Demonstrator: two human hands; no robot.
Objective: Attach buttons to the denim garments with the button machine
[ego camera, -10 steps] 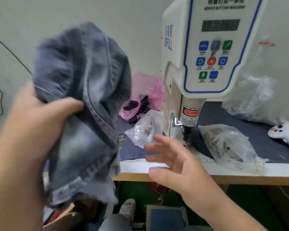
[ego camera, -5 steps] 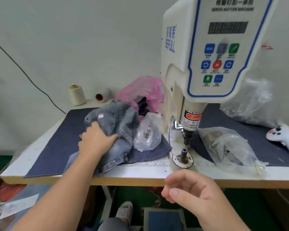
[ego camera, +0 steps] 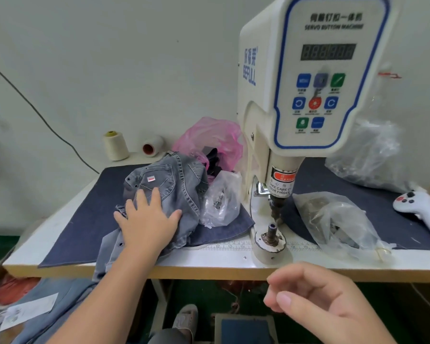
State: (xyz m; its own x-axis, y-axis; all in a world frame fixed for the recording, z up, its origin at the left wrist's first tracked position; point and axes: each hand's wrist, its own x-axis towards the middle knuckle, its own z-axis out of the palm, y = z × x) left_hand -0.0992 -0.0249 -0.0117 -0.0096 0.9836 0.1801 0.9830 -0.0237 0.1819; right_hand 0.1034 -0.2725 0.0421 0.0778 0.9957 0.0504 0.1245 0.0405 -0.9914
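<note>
The bench (ego camera: 233, 263) carried the servo button machine (ego camera: 308, 100), and left of it the grey denim garment (ego camera: 174, 180) lay bunched under the flat, spread left hand (ego camera: 148, 220), needing smoothing before reaching the die post (ego camera: 271, 233), while the right hand (ego camera: 315, 299) hovered loosely curled, empty.

The left hand (ego camera: 148, 223) lay flat, fingers spread, on a crumpled grey denim garment (ego camera: 170, 186) heaped on the worktop (ego camera: 224, 260), part of it hanging over the front edge. The right hand (ego camera: 318, 300) hovered below that edge, fingers loosely curled and holding nothing. The white button machine (ego camera: 308, 95) stood right of the garment, its lower post (ego camera: 271, 233) bare. A clear bag (ego camera: 221, 197) rested between garment and machine; a pink bag (ego camera: 210, 140) sat behind. Two thread cones (ego camera: 116, 145) stood by the wall.
</note>
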